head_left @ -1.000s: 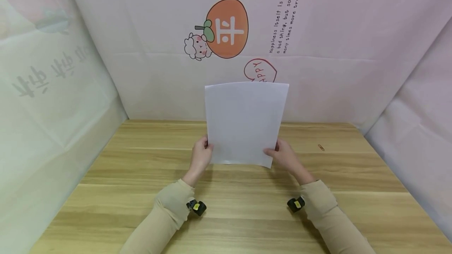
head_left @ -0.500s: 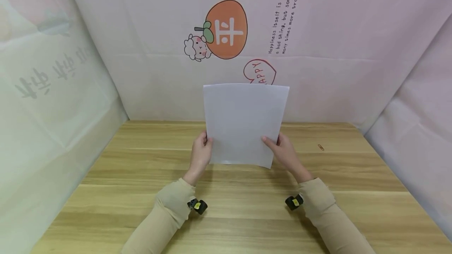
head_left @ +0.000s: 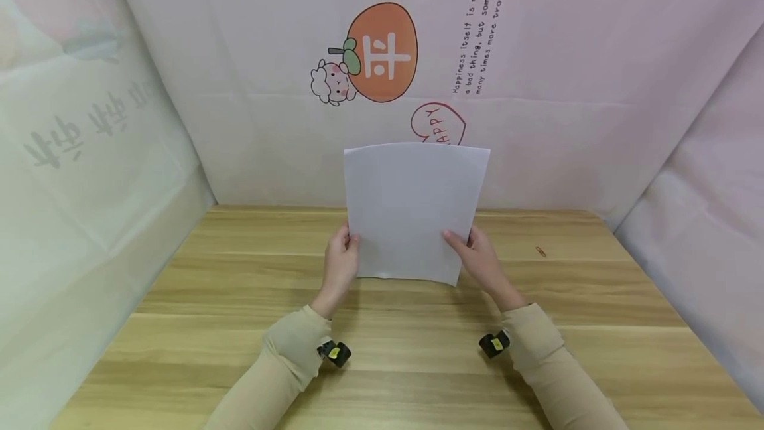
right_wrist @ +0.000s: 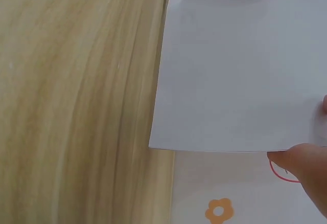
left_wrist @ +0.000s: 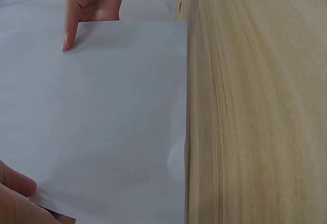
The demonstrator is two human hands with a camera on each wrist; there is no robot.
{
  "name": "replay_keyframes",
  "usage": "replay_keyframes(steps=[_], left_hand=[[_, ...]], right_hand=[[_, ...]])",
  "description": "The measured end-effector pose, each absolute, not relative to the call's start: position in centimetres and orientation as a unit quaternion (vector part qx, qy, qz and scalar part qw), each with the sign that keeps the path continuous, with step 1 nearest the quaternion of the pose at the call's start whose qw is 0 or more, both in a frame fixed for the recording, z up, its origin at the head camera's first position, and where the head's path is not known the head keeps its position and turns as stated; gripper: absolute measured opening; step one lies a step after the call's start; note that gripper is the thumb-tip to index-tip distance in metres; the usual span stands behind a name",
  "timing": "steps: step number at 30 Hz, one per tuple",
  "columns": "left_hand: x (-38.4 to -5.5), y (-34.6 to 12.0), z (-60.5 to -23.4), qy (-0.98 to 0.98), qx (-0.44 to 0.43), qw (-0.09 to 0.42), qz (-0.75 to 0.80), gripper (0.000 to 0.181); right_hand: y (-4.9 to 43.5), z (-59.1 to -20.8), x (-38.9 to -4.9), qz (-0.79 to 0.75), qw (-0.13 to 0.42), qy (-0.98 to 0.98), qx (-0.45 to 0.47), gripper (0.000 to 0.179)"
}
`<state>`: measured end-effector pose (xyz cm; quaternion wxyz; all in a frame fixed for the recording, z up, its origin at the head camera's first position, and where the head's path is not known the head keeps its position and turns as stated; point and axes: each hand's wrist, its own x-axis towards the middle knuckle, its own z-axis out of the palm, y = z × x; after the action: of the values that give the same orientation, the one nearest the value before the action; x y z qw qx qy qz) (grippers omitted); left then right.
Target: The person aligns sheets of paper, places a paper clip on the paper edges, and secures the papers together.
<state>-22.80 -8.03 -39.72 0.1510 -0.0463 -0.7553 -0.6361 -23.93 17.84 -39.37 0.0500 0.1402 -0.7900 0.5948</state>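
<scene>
Left grip (head_left: pixel 341 265) and right grip (head_left: pixel 482 263) pinch paper (head_left: pixel 412 211) at opposite sides (presumably to keep it upright); paperclip (head_left: pixel 540 251) lies near counter's (head_left: pixel 412 377) far right corner.

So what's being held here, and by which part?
White paper, by the lower part of its side edges: left hand on one, right hand on the other.

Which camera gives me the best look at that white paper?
The head view: the white paper shows nearly whole there, between the left hand and right hand. Both wrist views show it closer, but cut off.
</scene>
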Motion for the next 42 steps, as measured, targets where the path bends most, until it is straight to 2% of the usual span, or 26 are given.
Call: replay_keyframes(steps=[20, 42], left_hand=[[-22.4, -8.0, -39.4, -0.752, -0.035, 0.148, -0.642, 0.031], [-22.8, -8.0, -38.6, -0.750, -0.046, 0.174, -0.636, 0.030]], right_hand=[[17.5, -39.3, -24.3, 0.617, 0.055, -0.770, 0.153, 0.045], [17.3, -38.6, -24.4, 0.612, 0.044, -0.779, 0.125, 0.050]])
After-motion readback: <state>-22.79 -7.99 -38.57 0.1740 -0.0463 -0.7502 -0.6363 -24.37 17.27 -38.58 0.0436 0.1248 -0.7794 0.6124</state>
